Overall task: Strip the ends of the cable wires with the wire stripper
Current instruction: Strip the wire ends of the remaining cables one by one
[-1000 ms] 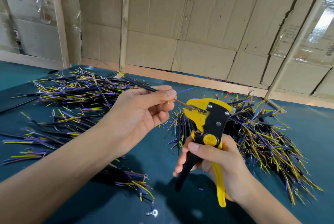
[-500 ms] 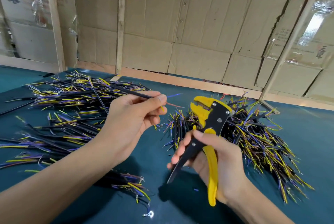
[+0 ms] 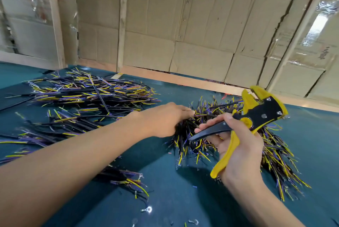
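Head view: left hand (image 3: 163, 120) stretched across to right pile (image 3: 275, 153) of cut cables, back of hand up, fingertips buried among black sheaths at pile's near-left edge. Cannot tell whether fingers pinch a cable or only touch; ends hidden in the tangle.

Right hand (image 3: 238, 146) wrapped round stripper (image 3: 256, 115), held in air above right pile. Palm against yellow handle, which runs down and left; fingers curled over black handle, which points left. Handles spread apart. Yellow-and-black head aimed up and right, near wooden strip (image 3: 183, 80) at table's far edge. Whether head is parted, cannot tell. No wire seen in head.

Right pile: short black cables with yellow, purple and brownish wires sticking out at all angles, fanned from table centre toward right. Left pile (image 3: 88, 94) lying well apart on far left, cables mostly parallel, wire ends toward right. Smaller bunch (image 3: 128, 181) under left forearm, nearer camera. Ring terminal (image 3: 147, 209) and small offcuts scattered on teal table (image 3: 183, 199) close to bottom edge.

Behind table, cardboard wall (image 3: 183, 25) with wooden battens; shiny tape on panels at right.
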### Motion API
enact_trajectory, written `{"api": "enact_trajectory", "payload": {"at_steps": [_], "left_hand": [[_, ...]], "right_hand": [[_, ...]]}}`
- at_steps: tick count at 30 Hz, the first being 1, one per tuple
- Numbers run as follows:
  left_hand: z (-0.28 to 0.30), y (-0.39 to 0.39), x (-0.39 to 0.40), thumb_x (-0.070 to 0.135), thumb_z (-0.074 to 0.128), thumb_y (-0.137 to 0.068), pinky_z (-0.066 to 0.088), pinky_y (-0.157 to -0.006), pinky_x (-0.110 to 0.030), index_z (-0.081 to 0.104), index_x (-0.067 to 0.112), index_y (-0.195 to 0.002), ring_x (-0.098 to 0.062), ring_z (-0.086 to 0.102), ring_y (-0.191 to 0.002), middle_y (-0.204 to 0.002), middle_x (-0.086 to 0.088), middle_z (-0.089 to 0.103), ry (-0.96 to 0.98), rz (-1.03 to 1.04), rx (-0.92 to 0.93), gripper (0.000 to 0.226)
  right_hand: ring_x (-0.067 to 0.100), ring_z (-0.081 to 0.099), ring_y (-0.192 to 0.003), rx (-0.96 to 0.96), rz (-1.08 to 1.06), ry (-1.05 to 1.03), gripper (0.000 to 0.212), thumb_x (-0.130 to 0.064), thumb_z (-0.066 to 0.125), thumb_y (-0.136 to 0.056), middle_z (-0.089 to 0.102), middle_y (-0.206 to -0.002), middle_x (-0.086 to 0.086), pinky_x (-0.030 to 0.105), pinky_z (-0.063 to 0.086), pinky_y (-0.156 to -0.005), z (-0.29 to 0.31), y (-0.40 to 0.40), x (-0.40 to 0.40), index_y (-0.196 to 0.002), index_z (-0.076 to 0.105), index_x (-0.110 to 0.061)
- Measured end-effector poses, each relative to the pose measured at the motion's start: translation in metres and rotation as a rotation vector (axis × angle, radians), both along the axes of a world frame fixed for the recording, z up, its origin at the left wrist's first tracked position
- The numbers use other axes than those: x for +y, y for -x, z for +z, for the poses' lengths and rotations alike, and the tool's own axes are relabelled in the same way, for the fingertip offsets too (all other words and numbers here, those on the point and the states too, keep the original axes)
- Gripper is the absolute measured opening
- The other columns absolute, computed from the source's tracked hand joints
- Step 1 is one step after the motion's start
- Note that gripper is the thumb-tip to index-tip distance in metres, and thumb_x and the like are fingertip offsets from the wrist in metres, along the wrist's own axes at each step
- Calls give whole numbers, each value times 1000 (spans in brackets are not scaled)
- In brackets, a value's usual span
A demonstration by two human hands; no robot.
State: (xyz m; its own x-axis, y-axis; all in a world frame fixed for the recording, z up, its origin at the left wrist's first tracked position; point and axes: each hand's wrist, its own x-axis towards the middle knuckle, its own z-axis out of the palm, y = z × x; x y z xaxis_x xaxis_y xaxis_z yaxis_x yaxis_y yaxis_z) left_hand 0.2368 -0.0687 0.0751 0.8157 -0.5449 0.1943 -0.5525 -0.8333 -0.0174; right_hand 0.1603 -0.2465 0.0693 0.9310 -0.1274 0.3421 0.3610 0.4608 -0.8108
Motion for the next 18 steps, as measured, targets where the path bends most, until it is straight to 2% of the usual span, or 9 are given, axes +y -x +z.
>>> {"api": "enact_trajectory", "payload": {"at_steps": [2, 3, 5, 7, 9, 11, 14, 16, 18], "left_hand": [[-7, 14, 8, -2, 48, -88, 28, -114, -35, 24, 18, -156, -30, 39, -137, -161, -7, 28, 93, 42, 82, 75], [-5, 24, 16, 2, 49, -92, 29, -115, -34, 28, 20, -154, -24, 41, -136, -156, -5, 35, 243, 65, 117, 68], [6, 46, 43, 19, 64, -93, 41, -102, -27, 51, 32, -132, -1, 54, -113, -127, 8, 56, 437, 66, 206, 43], [25, 74, 70, 44, 79, -77, 47, -84, -19, 61, 43, -105, 5, 57, -93, -101, 19, 64, 307, 102, 478, 33], [30, 94, 78, 51, 83, -71, 50, -77, -18, 63, 42, -101, 0, 61, -86, -94, 20, 67, 108, 180, 711, 37], [24, 100, 71, 39, 80, -80, 49, -70, -18, 66, 34, -96, -3, 61, -77, -85, 17, 68, 42, 160, 730, 22], [18, 99, 60, 24, 75, -87, 46, -66, -14, 70, 27, -89, 3, 58, -66, -74, 18, 67, 73, 103, 745, 6], [18, 99, 59, 29, 75, -86, 46, -66, -14, 70, 28, -94, 3, 58, -66, -73, 23, 65, 52, 122, 741, 9], [16, 99, 61, 39, 80, -80, 50, -70, -19, 68, 33, -95, -1, 61, -73, -79, 24, 65, 35, 166, 749, 21]], "right_hand": [[41, 67, -69, -12, -87, 10, 15, -6, 61, -91, 63, -70, 23, 56, 60, -77, 0, -2, -2, -79, 66, 2], [39, 66, -67, -21, -124, 8, 23, -4, 60, -92, 63, -67, 19, 55, 60, -76, 1, -3, -3, -71, 68, -6], [36, 66, -65, -31, -157, 10, 34, -3, 59, -92, 64, -64, 14, 51, 61, -72, 5, -2, -4, -62, 69, -15], [33, 66, -62, -15, -191, 20, 37, -2, 60, -92, 64, -63, 11, 45, 61, -67, 7, -2, -3, -59, 70, -17], [27, 65, -58, 9, -268, 46, 37, -2, 62, -91, 64, -60, 7, 40, 58, -64, 6, -3, -2, -58, 68, -17], [23, 63, -59, 8, -341, 89, 32, -8, 65, -86, 64, -58, 1, 39, 54, -67, 6, -2, 0, -56, 68, -18], [21, 59, -64, -47, -398, 143, 23, -15, 64, -84, 63, -60, -3, 37, 49, -70, 6, 1, 0, -61, 66, -17], [17, 58, -67, -104, -418, 200, 25, -12, 64, -89, 64, -62, -3, 25, 48, -69, 5, 2, 1, -64, 66, -15], [9, 58, -66, -155, -396, 231, 21, -4, 65, -93, 64, -64, -1, 14, 47, -67, 2, 4, 3, -73, 64, 1]]}}
